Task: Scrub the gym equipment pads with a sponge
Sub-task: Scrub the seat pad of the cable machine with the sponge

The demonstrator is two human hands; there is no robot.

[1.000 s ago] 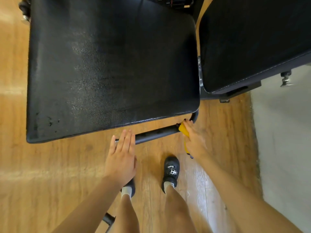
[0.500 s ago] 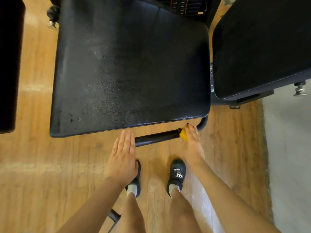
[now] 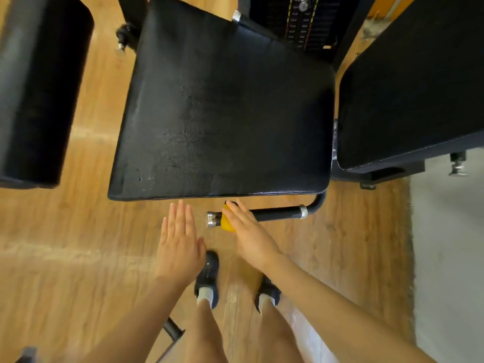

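Handle bar lies before the seat pad.

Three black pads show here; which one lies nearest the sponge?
The middle pad: its front edge sits just above the yellow sponge; the left pad and right pad lie off sideways.
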